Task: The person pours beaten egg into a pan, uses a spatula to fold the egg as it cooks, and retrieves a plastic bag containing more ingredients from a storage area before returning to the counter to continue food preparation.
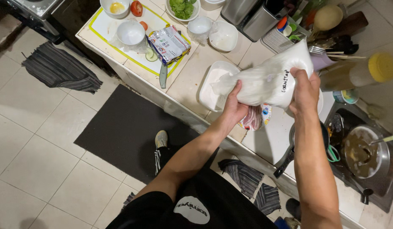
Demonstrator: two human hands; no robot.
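Head view: left hand (235, 106), right hand (304, 91) fingers gripping clear powder bag (268, 78) above white tub (213, 85).

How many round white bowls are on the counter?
5, maybe more hidden: egg bowl and empty bowl on the cutting board, greens bowl at the top edge, small bowl, wider bowl beside it.

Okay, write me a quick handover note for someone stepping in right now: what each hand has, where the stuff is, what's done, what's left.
Left hand: gripping the lower end of the clear bag of white powder.
Right hand: holding the bag's upper end, tilted down toward the white rectangular container on the tiled counter.
Done: white powder already lies in the container.
Left: judging by the tilt, probably more pouring; bag is mostly full. Knife lies by the cutting board.
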